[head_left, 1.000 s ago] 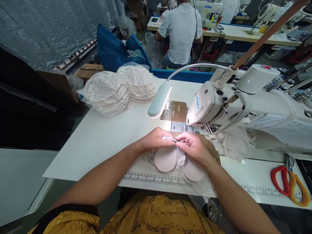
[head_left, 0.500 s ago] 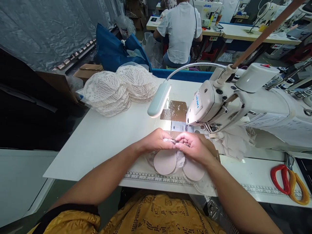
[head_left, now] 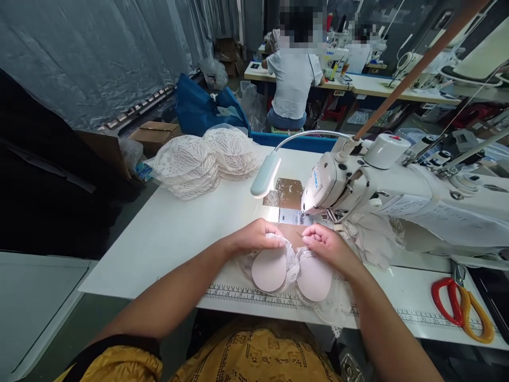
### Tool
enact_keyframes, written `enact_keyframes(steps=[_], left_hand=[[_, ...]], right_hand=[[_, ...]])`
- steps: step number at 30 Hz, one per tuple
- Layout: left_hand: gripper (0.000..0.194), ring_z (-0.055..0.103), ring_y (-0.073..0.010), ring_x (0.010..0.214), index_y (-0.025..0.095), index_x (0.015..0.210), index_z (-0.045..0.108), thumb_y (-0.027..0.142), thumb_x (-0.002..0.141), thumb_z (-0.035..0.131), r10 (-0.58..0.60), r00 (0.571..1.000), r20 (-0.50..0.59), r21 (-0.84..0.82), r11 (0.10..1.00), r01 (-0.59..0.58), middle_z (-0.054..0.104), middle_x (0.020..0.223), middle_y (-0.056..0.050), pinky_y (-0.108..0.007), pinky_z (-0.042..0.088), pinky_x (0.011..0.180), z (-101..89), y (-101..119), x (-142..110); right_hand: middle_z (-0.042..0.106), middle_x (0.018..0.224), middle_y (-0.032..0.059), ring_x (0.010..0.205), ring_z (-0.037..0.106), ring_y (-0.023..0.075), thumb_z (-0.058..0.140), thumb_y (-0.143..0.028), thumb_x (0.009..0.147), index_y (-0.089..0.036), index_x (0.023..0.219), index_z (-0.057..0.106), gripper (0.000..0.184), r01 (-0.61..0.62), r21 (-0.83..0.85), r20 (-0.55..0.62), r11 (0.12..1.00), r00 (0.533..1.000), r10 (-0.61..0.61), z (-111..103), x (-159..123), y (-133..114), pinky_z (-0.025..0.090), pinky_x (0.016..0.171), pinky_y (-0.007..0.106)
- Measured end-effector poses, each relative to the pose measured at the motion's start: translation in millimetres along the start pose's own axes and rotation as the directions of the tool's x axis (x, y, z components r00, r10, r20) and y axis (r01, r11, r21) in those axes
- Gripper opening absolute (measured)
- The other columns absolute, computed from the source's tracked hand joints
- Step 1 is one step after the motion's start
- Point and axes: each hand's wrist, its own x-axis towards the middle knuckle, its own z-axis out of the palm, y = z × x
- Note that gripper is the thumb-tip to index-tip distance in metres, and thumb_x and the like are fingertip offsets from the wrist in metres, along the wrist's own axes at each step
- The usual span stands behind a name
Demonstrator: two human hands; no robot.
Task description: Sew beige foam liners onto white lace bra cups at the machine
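Observation:
A pale pink lace bra with smooth padded cups lies near the table's front edge, cups facing me. My left hand is closed, pinching the white lace at the top of the left cup between thumb and fingers. Just above the right cup, my right hand is closed around a thin pointed metal tool. Only the tool's tip shows, pointing left toward my other hand; the fingers hide the rest, so its exact kind is unclear. A gap separates the two hands.
A white sewing machine stands behind my right hand, a lamp beside it. Stacked lace pieces lie back left, fabric scraps under the machine arm. Red-and-orange-handled scissors rest at right. A person sits beyond.
My hands have moved apart; the right one has drawn away rightward with the metal tool. More of the right cup now shows. The head view has tilted up slightly.

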Motion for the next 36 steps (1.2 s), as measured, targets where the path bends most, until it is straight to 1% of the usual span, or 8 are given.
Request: enact_keyframes(steps=[8, 15, 22, 27, 30, 32, 34, 36], left_hand=[[0.029, 0.062, -0.0176, 0.078, 0.013, 0.081, 0.073, 0.041, 0.074, 0.075, 0.027, 0.999, 0.027, -0.002, 1.000, -0.027, 0.069, 0.083, -0.005, -0.023, 0.047, 0.065, -5.8, 3.1, -11.3], [0.034, 0.058, -0.0156, 0.077, 0.013, 0.092, 0.076, 0.044, 0.078, 0.073, 0.112, 0.989, 0.094, -0.010, 0.994, -0.112, 0.069, 0.084, -0.005, -0.023, 0.044, 0.067, 6.3, -0.3, -6.1], [0.042, 0.030, -0.0067, 0.054, 0.011, 0.058, 0.061, 0.048, 0.074, 0.074, 0.150, 0.981, 0.123, -0.083, 0.987, -0.141, 0.036, 0.053, 0.005, -0.021, 0.021, 0.049, 10.8, -1.6, -3.5], [0.035, 0.048, -0.0108, 0.063, 0.011, 0.075, 0.069, 0.046, 0.077, 0.072, 0.098, 0.991, 0.093, -0.038, 0.995, -0.094, 0.056, 0.066, 0.000, -0.021, 0.036, 0.056, 6.5, -0.2, -4.7], [0.034, 0.059, -0.0166, 0.077, 0.013, 0.090, 0.071, 0.045, 0.080, 0.066, 0.082, 0.994, 0.078, 0.108, 0.990, -0.090, 0.066, 0.084, -0.004, -0.024, 0.044, 0.066, 1.6, 2.7, -8.1], [0.029, 0.060, -0.0189, 0.081, 0.014, 0.087, 0.069, 0.041, 0.077, 0.067, 0.084, 0.996, 0.042, 0.362, 0.928, -0.093, 0.066, 0.089, -0.005, -0.025, 0.044, 0.066, 2.7, 5.8, -11.7], [0.019, 0.060, -0.0203, 0.080, 0.015, 0.079, 0.066, 0.033, 0.073, 0.068, 0.087, 0.996, -0.004, 0.642, 0.764, -0.064, 0.065, 0.088, -0.004, -0.026, 0.042, 0.063, 9.8, 9.4, -15.8], [0.010, 0.060, -0.0206, 0.077, 0.016, 0.076, 0.063, 0.025, 0.074, 0.064, 0.098, 0.995, -0.011, 0.805, 0.592, -0.049, 0.065, 0.086, -0.005, -0.027, 0.040, 0.060, 21.5, 13.9, -20.6]], right_hand=[[0.059, 0.076, -0.0004, 0.070, 0.055, 0.0161, 0.054, -0.056, 0.086, -0.022, 0.100, 0.061, 0.037, -0.180, 0.052, -0.083, 0.982, 0.980, 0.183, -15.6, -42.9, 12.0, 0.042, 0.064, 0.028], [0.063, 0.082, 0.0006, 0.075, 0.059, 0.0167, 0.060, -0.045, 0.084, -0.022, 0.100, 0.061, 0.028, -0.069, 0.080, -0.001, 0.994, 0.998, 0.069, 9.4, -26.7, -2.9, 0.045, 0.068, 0.028], [0.064, 0.085, 0.0008, 0.076, 0.058, 0.0163, 0.059, -0.041, 0.086, -0.022, 0.090, 0.065, 0.020, 0.100, 0.043, -0.002, 0.994, 0.995, -0.100, 36.4, -3.1, -10.1, 0.044, 0.066, 0.027], [0.064, 0.081, 0.0005, 0.074, 0.059, 0.0167, 0.055, -0.044, 0.086, -0.022, 0.085, 0.063, 0.023, 0.067, 0.032, -0.073, 0.997, 0.995, -0.064, 30.8, -6.9, -7.5, 0.045, 0.067, 0.027], [0.065, 0.081, 0.0001, 0.075, 0.061, 0.0182, 0.056, -0.049, 0.085, -0.023, 0.099, 0.063, 0.031, -0.097, -0.059, -0.088, 0.994, 0.992, 0.091, 10.2, -23.7, -2.0, 0.047, 0.068, 0.028], [0.065, 0.080, 0.0002, 0.077, 0.062, 0.0205, 0.060, -0.052, 0.081, -0.023, 0.108, 0.062, 0.041, -0.217, -0.235, -0.172, 0.947, 0.969, 0.179, -3.6, -38.8, 6.1, 0.047, 0.069, 0.030], [0.068, 0.087, 0.0022, 0.081, 0.063, 0.0231, 0.066, -0.053, 0.074, -0.023, 0.111, 0.064, 0.048, -0.313, -0.372, -0.227, 0.874, 0.944, 0.242, -11.2, -51.7, 15.8, 0.047, 0.067, 0.030], [0.066, 0.074, 0.0009, 0.071, 0.062, 0.0216, 0.060, -0.051, 0.079, -0.022, 0.097, 0.068, 0.035, -0.287, -0.443, -0.146, 0.849, 0.958, 0.248, -10.9, -59.4, 23.0, 0.045, 0.061, 0.029]])
